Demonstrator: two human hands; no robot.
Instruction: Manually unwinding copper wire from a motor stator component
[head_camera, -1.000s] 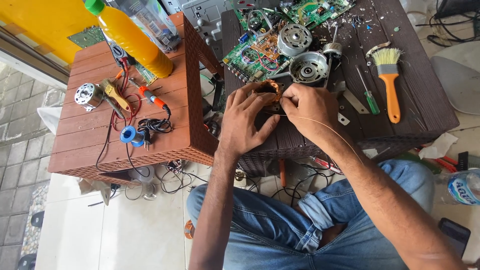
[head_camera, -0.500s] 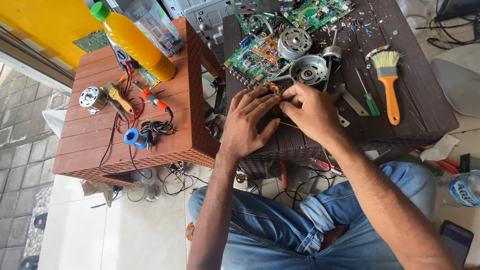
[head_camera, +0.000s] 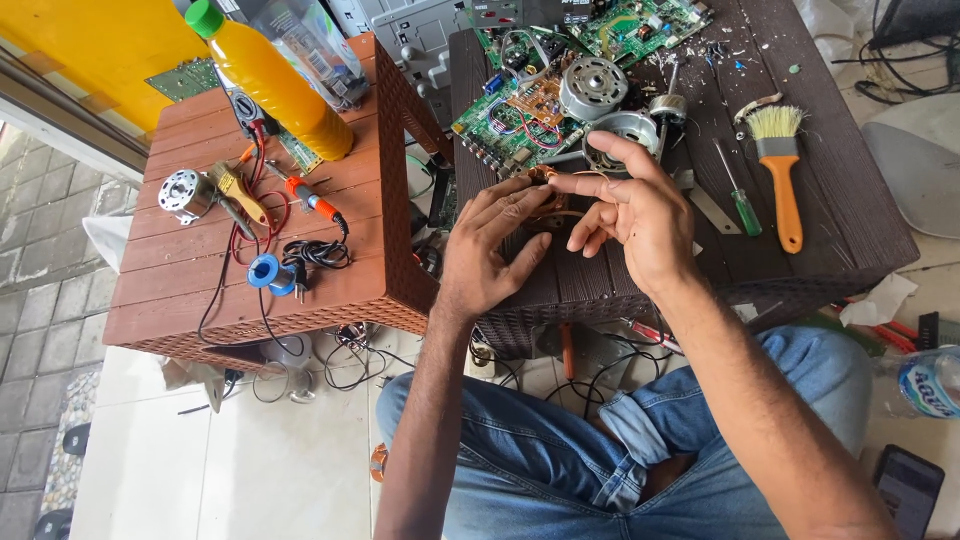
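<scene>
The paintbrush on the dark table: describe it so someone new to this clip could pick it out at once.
Start at the dark brown slatted table, the one on the person's right side. Near its right edge, beyond the right hand, lies the paintbrush, bristles pointing away from the person. Its orange handle and pale bristles set it apart from the thinner green-handled screwdriver just beside it.

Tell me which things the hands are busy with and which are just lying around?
Busy with:
- left hand and right hand, both on the small copper coil

Lying around:
- paintbrush
- green screwdriver
- orange bottle
- round motor
- green circuit board
- solder spool
</scene>
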